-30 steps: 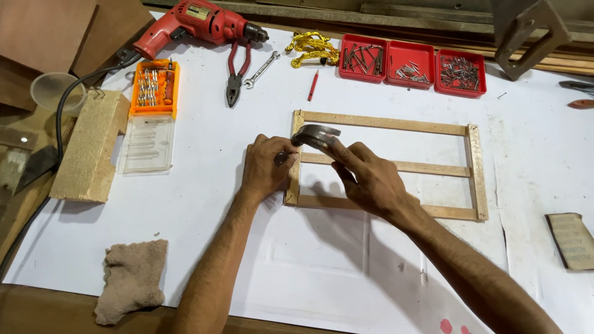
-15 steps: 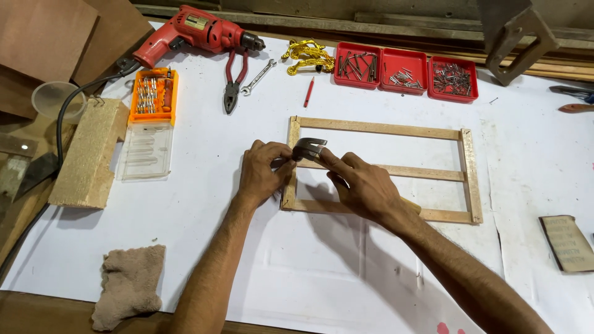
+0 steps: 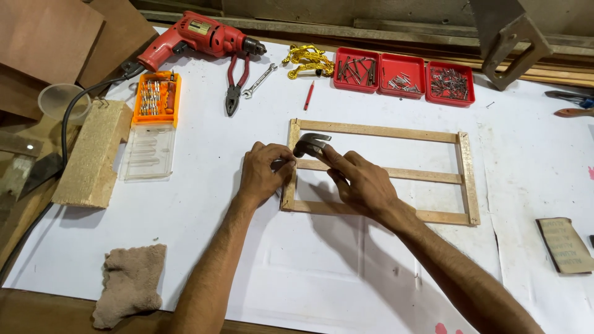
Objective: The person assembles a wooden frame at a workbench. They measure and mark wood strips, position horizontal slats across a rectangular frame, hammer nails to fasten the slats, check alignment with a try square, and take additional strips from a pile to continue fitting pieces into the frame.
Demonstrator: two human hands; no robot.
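A rectangular wooden frame (image 3: 378, 131) with a middle crossbar lies flat on the white-covered bench. My right hand (image 3: 359, 182) grips a hammer close to its dark metal head (image 3: 310, 145), which sits just above the frame's left side where the crossbar meets it. My left hand (image 3: 265, 173) rests against the frame's left strip, fingertips pinched together at that joint; whether they hold a nail is too small to tell.
At the back: a red electric drill (image 3: 198, 40), pliers (image 3: 235, 80), a spanner (image 3: 258, 80), a red pencil (image 3: 309, 96), yellow cord (image 3: 306, 60), three red trays of nails (image 3: 403, 77). Left: orange bit case (image 3: 156, 96), chipboard block (image 3: 93, 151), brown rag (image 3: 131, 284). Sandpaper (image 3: 566, 244) right.
The hammer head has dipped slightly toward the joint at the frame's left strip. Both hands stay at the same spot on the frame.
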